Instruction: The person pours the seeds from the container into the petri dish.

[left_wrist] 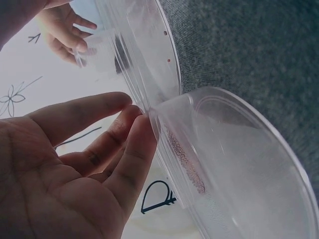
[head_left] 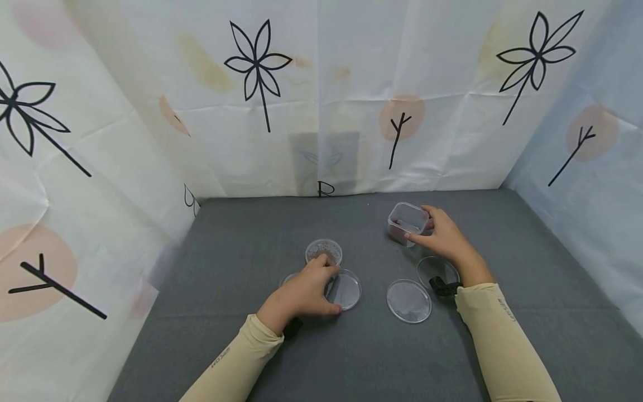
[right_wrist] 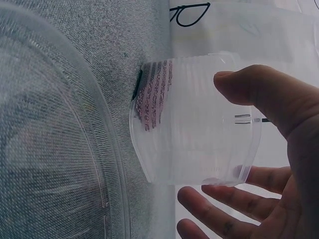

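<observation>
My right hand (head_left: 447,237) holds a clear square plastic tub (head_left: 408,215), thumb on one side and fingers on the other. Reddish grains (right_wrist: 155,92) lie heaped along one side of the tub. My left hand (head_left: 306,290) reaches over a group of clear round pieces, its fingertips at a rim. In the left wrist view the fingers (left_wrist: 137,144) are gently bent, with the thumb apart. Beyond them stands a round clear container (head_left: 324,244) with similar grains. A clear round dish (head_left: 350,290) lies under the hand, and another (left_wrist: 249,134) is partly hidden by it.
Right of centre lies a clear round lid-like disc (head_left: 409,301). Another clear round piece (head_left: 427,268) sits beside the right wrist. Grey cloth (head_left: 241,240) covers the table, and patterned white sheets (head_left: 341,56) hang behind and at the sides.
</observation>
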Tool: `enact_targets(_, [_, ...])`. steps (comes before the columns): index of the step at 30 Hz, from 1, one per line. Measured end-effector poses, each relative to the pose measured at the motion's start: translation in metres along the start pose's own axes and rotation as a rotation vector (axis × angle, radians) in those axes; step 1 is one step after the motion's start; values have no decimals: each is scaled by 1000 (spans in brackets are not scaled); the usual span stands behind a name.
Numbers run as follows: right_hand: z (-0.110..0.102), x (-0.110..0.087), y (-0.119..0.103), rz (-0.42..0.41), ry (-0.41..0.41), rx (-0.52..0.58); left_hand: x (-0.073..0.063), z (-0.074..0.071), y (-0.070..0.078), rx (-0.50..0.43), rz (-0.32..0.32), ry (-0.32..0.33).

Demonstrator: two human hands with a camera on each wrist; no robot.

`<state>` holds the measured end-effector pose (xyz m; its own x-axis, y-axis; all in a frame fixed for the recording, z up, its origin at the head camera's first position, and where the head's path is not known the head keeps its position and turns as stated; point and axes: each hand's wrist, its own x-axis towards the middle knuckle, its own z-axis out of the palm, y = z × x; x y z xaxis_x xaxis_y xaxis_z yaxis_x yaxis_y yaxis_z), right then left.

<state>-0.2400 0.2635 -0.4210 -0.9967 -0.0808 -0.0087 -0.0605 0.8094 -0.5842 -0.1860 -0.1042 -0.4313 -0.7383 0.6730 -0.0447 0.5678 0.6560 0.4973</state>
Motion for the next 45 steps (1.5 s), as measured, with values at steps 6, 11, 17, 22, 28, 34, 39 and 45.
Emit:
enact_targets(6, [1,0,-1,-11,24,13,0,1,-1,-5,-10,-9])
enact_targets(11, [2,-1,-6,-36,34,38,0,0,-2,-16,-9,-15])
enact_targets(17, [5,-4,-24,-94,-62,128,1,-2,-3,-22,-7,-23])
enact_targets(22, [13,-8,-44,-204,-139,215,2,-3,-5,-33,4,-20])
enact_targets(28, [20,-15,-68,-268,-218,218,2,-5,-5,-30,22,-13])
enact_targets(34, [25,-21,-82,-324,-230,132,0,-6,-4,-52,11,-18])
enact_targets(39, [28,-26,-91,-369,-227,51,0,-7,-3,-64,-13,-28])
enact_targets(45, [32,-31,-99,-411,-185,-97,1,-6,-4,-61,-37,-35])
